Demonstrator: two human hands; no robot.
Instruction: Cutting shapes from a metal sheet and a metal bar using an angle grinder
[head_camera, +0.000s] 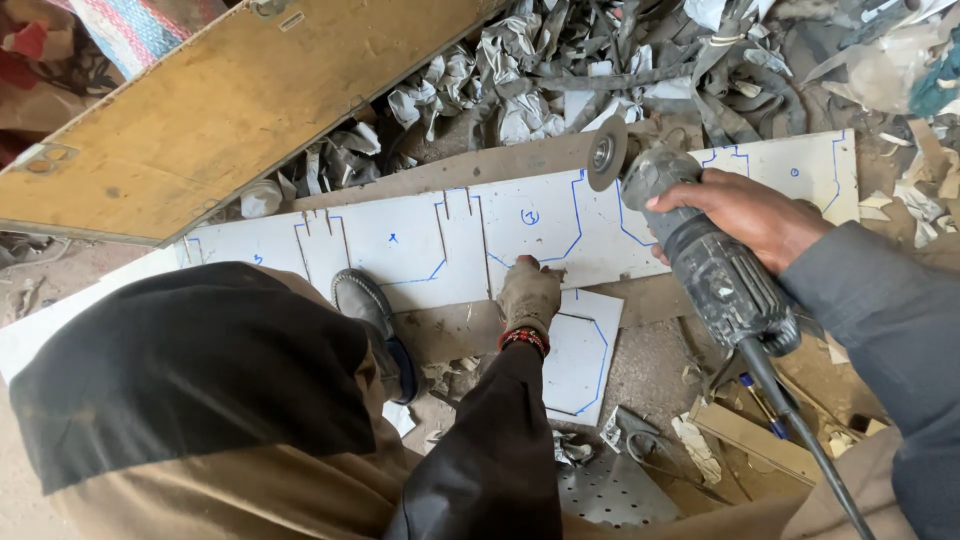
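Angle grinder (700, 250) clenched in right hand (745, 210); left hand (528, 295) flat, released, on white sheet (400, 245).

One angle grinder (700, 250), two white marked panels (420, 245) (580, 355), one shoe (362, 300), two hands (528, 295) (745, 215).
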